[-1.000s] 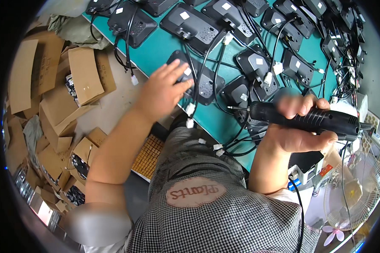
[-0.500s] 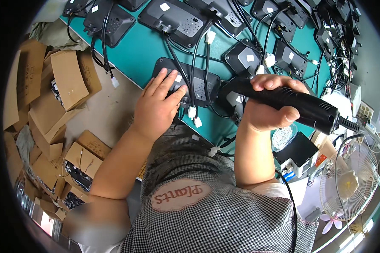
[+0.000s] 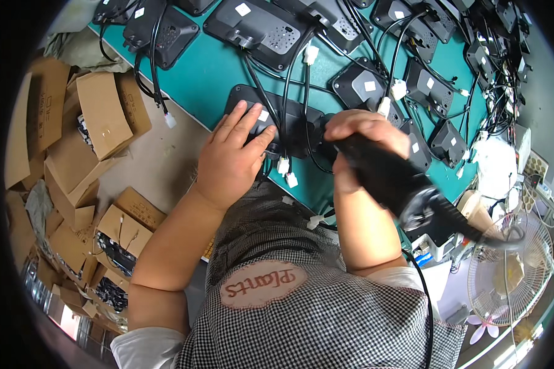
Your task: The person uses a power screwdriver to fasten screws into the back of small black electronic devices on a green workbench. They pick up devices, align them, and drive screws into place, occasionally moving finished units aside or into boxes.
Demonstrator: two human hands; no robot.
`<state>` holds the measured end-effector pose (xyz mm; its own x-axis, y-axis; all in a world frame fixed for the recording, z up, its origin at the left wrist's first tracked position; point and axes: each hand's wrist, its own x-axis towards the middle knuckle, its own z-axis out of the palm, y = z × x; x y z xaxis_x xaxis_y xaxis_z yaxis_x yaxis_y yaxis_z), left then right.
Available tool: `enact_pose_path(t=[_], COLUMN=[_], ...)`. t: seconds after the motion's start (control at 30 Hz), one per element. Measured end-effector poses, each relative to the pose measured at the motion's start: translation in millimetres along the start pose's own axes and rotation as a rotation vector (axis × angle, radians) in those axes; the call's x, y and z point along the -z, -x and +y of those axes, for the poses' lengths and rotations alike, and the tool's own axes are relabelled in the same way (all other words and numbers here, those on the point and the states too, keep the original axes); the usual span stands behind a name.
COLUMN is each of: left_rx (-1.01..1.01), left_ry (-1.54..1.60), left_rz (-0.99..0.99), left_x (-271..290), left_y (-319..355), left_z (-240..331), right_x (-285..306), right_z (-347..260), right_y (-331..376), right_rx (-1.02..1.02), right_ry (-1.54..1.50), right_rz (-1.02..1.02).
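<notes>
A black rectangular plastic unit (image 3: 297,114) lies at the near edge of the green table, with dark cables and white plugs running over it. My left hand (image 3: 228,163) rests on its left part, fingers stretched out and flat. My right hand (image 3: 372,129) is wrapped round a thick black corded electric screwdriver (image 3: 385,175). Its rear end tilts down toward me and is blurred by motion. The tip points at the right end of the unit; hand and tool hide whether it touches.
Several similar black units (image 3: 252,27) with cables cover the green table (image 3: 212,67) farther back. A heap of cables (image 3: 498,86) lies at the far right. Open cardboard boxes (image 3: 101,117) stand on the floor at left. A fan (image 3: 508,270) stands at lower right.
My right hand has moved left with the electric screwdriver, whose rear end has swung down toward me. Its front is now at the unit's right end. My left hand stays on the unit.
</notes>
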<state>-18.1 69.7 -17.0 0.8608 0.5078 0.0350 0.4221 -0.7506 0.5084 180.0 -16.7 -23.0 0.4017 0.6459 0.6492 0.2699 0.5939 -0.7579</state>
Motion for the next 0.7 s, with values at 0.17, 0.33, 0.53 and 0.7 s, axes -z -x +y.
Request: enact_pose_path(t=[0.17,0.33,0.53,0.7], left_rx=[-0.005,-0.02,-0.062,-0.104], left_ry=[0.002,-0.023,-0.083,-0.206], left_rz=[-0.058,-0.178,-0.22,-0.312], left_x=[9,13,19,33], left_y=[-1,-5,-11,-24], left_z=[3,10,22,33], right_x=[-10,-8,6,59], right_z=[-5,-10,-29,-109], right_y=[-4,-1,-3,-6], right_rx=[0.032,-0.058,-0.464,-0.307], right_ry=[0.121,0.144,-0.125,-0.168], right_rz=[-0.053,0.117,0.582,0.732])
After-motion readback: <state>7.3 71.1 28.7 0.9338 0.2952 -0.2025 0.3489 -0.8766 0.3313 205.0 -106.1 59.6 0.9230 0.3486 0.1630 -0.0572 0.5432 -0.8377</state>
